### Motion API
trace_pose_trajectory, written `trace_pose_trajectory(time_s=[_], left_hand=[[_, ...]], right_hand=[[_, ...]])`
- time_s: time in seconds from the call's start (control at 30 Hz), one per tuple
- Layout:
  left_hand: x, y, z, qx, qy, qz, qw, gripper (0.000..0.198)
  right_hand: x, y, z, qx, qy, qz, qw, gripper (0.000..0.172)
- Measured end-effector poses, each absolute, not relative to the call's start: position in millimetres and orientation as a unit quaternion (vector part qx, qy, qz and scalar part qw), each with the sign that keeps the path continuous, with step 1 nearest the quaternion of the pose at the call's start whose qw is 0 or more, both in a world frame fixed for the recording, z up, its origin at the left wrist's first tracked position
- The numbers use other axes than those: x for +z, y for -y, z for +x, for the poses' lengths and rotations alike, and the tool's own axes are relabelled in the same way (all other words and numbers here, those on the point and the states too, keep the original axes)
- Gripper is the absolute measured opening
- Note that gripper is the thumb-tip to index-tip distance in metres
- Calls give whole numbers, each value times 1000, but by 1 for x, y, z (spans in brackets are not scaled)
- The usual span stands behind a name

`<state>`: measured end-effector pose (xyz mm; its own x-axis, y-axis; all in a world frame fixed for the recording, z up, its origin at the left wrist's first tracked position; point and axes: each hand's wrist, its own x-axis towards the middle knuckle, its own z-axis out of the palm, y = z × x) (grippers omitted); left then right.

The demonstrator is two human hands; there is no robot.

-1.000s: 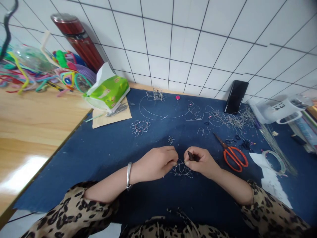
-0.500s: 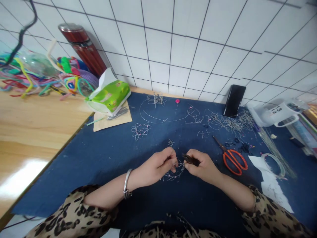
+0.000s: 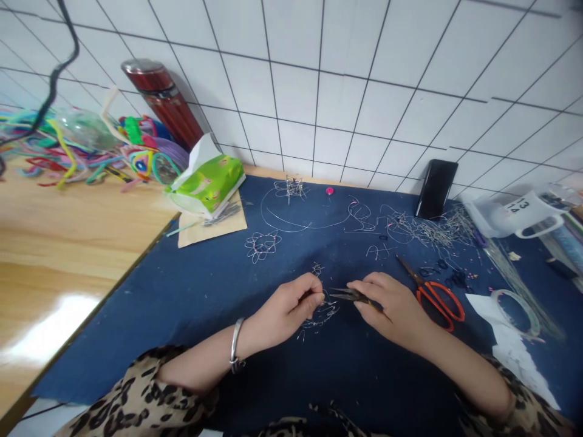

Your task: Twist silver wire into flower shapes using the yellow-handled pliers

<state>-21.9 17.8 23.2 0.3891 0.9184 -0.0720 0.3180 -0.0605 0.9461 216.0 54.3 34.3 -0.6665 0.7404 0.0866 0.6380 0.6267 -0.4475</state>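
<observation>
**Pliers on the wire, both hands in close**

Here we are at the blue mat (image 3: 204,291), and all the action sits just left of the orange scissors (image 3: 437,297). The left hand (image 3: 286,306) has thumb and fingertips pinched narrow on the near edge of a small wire piece (image 3: 321,315), a tangle of thin loops lying on the mat between the two hands. The right hand (image 3: 392,303), the one touching the scissors' side of things, is curled around a pair of slim pliers (image 3: 348,295), tips pointing left towards the pinch and hovering right at the wire.

By the look of it, this is a shaping step: one hand steadies, the tool bites a strand. Whether the tips have actually closed on a strand is too fine to tell. Any further bend would call for a firm left-hand pinch and a small, controlled wrist turn, because the loops look springy and easy to distort.

Further left of the scissors lies a finished-looking wire flower (image 3: 260,244). Behind the scissors, a heap of wire cuttings (image 3: 428,227) and a dark phone (image 3: 436,188) against the tiles.
</observation>
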Motion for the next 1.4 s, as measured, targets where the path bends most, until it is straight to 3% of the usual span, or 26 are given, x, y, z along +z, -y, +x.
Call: trace_pose_trajectory(time_s=[0.3,1.4], left_hand=[[21,-20,-21,321,-450,659,510,17],[25,-20,-18,295,-459,701,459,17]], right_hand=[[39,-50,216,81,922,-370,80,29],[42,-43,213,56,930,-361,44,26]])
